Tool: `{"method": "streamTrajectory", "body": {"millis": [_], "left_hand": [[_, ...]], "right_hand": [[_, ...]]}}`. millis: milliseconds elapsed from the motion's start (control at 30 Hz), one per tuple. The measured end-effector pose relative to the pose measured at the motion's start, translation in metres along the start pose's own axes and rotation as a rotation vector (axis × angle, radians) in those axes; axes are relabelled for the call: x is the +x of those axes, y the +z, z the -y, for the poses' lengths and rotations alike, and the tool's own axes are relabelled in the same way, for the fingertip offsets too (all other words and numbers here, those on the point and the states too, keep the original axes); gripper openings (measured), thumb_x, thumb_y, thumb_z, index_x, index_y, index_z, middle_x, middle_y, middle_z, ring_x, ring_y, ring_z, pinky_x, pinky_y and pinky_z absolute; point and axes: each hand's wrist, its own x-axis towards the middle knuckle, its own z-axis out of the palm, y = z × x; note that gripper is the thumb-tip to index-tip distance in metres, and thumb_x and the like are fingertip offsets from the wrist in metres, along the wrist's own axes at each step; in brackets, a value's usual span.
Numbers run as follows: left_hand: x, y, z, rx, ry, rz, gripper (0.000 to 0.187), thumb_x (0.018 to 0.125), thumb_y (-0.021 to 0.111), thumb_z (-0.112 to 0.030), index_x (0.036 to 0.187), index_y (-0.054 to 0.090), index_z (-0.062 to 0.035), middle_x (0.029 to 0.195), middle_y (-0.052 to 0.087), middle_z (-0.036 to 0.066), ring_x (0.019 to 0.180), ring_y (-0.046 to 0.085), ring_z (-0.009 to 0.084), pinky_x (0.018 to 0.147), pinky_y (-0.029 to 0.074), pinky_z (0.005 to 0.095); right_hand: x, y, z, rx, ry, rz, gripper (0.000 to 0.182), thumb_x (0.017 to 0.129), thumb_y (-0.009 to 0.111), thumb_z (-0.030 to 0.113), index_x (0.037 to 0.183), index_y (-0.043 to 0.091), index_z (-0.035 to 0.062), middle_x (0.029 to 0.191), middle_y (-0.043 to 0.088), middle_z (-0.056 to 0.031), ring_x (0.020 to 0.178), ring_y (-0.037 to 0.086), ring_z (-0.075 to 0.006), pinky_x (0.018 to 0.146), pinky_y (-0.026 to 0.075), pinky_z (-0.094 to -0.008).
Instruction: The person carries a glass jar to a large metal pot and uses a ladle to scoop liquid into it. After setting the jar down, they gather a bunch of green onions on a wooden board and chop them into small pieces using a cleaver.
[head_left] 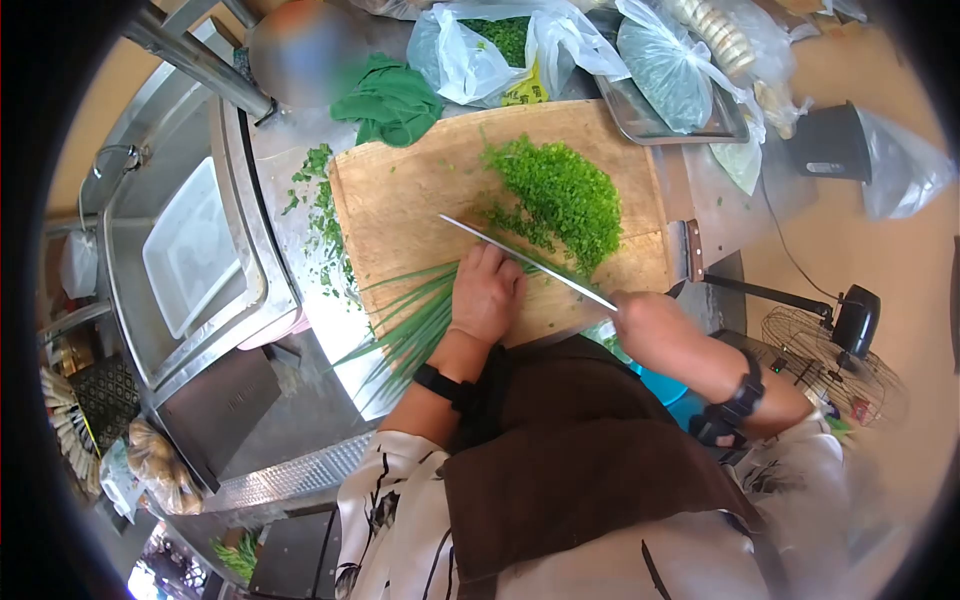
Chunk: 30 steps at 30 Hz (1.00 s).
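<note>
A steel kitchen counter (300, 250) runs across the view, with a sink (150, 270) on the left that holds a white tray (190, 245). Loose bits of green (318, 215) lie scattered on the counter between the sink and a wooden cutting board (410, 200). A green cloth (392, 100) sits crumpled just beyond the board's far edge.

On the board's near edge lies a bundle of long green chives (405, 325), their stalks hanging off toward the left. The left hand (485, 295) presses down on the bundle, fingers curled close together with the knuckles against the blade of a knife (525, 262). The blade slants across the board, and beyond it sits a heap of chopped chives (560, 195). The right hand (645, 325) is closed around the knife's handle at the board's near right corner.

Beyond the board stand plastic bags (480, 55) of greens and a metal tray (680, 125). A second knife (688, 250) rests off the board's right edge. On the floor at far right stands a fan (825, 345).
</note>
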Motion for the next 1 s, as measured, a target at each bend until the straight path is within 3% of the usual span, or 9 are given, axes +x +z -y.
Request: {"method": "streamTrajectory", "body": {"millis": [133, 267, 367, 467, 600, 767, 867, 1000], "left_hand": [[0.002, -0.004, 0.0, -0.039, 0.008, 0.021, 0.006, 0.071, 0.067, -0.009, 0.07, 0.061, -0.0066, 0.089, 0.054, 0.008, 0.088, 0.053, 0.0281, 0.075, 0.047, 0.0397], [-0.001, -0.006, 0.0, -0.023, 0.003, 0.045, 0.006, 0.07, 0.067, -0.008, 0.072, 0.062, -0.0063, 0.089, 0.054, 0.008, 0.087, 0.053, 0.0283, 0.075, 0.047, 0.0403], [-0.005, 0.0, 0.002, -0.021, 0.023, -0.008, 0.014, 0.067, 0.072, -0.008, 0.076, 0.061, -0.0067, 0.089, 0.054, 0.01, 0.087, 0.054, 0.0306, 0.074, 0.047, 0.0418], [-0.002, -0.002, 0.001, -0.032, 0.031, -0.023, 0.006, 0.071, 0.067, -0.008, 0.072, 0.061, -0.0065, 0.088, 0.054, 0.009, 0.086, 0.053, 0.0288, 0.074, 0.047, 0.0399], [-0.003, -0.001, 0.0, -0.026, 0.023, -0.023, 0.006, 0.071, 0.067, -0.009, 0.072, 0.061, -0.0065, 0.089, 0.054, 0.009, 0.086, 0.053, 0.029, 0.074, 0.047, 0.0396], [0.001, -0.009, 0.0, -0.041, 0.042, 0.001, 0.007, 0.07, 0.067, -0.009, 0.073, 0.062, -0.0061, 0.089, 0.054, 0.009, 0.087, 0.053, 0.0293, 0.075, 0.047, 0.0397], [-0.003, -0.011, 0.001, -0.06, 0.019, 0.068, 0.007, 0.07, 0.067, -0.008, 0.074, 0.062, -0.006, 0.089, 0.054, 0.01, 0.087, 0.053, 0.0296, 0.075, 0.047, 0.0398], [-0.008, -0.008, 0.001, -0.074, 0.035, -0.01, 0.007, 0.07, 0.067, -0.007, 0.075, 0.063, -0.0061, 0.088, 0.053, 0.009, 0.085, 0.052, 0.0294, 0.074, 0.047, 0.0394]], "right_hand": [[0.059, 0.04, 0.006, 0.049, -0.078, -0.102, 0.017, 0.088, 0.052, 0.015, 0.083, 0.058, -0.0001, 0.071, 0.061, -0.0243, 0.069, 0.06, -0.0444, 0.064, 0.048, -0.052], [0.064, 0.034, 0.007, 0.084, -0.146, -0.209, 0.015, 0.083, 0.052, 0.012, 0.084, 0.06, -0.0011, 0.073, 0.063, -0.0247, 0.07, 0.063, -0.0428, 0.065, 0.05, -0.0508], [0.034, 0.012, 0.008, 0.056, -0.099, -0.174, 0.015, 0.084, 0.053, 0.012, 0.084, 0.06, -0.0012, 0.073, 0.063, -0.0247, 0.071, 0.063, -0.043, 0.067, 0.05, -0.0512], [-0.001, -0.009, 0.007, -0.007, -0.018, 0.013, 0.015, 0.084, 0.054, 0.012, 0.084, 0.06, -0.0016, 0.073, 0.063, -0.0249, 0.071, 0.063, -0.0431, 0.067, 0.05, -0.0516], [-0.004, -0.001, 0.003, -0.022, -0.002, 0.003, 0.016, 0.085, 0.054, 0.013, 0.083, 0.06, -0.0021, 0.072, 0.062, -0.0247, 0.069, 0.062, -0.0434, 0.066, 0.05, -0.0511], [0.063, 0.044, 0.006, 0.024, -0.056, -0.098, 0.022, 0.089, 0.054, 0.018, 0.082, 0.058, -0.0031, 0.069, 0.06, -0.0259, 0.066, 0.06, -0.044, 0.063, 0.049, -0.0514], [0.063, 0.036, 0.005, 0.078, -0.162, -0.175, 0.022, 0.089, 0.053, 0.018, 0.082, 0.058, -0.0028, 0.07, 0.06, -0.0258, 0.068, 0.06, -0.0441, 0.063, 0.048, -0.0513], [0.025, 0.019, 0.004, 0.041, -0.107, -0.141, 0.019, 0.086, 0.053, 0.015, 0.083, 0.058, -0.0021, 0.071, 0.061, -0.025, 0.069, 0.061, -0.0437, 0.064, 0.049, -0.0511]]}}
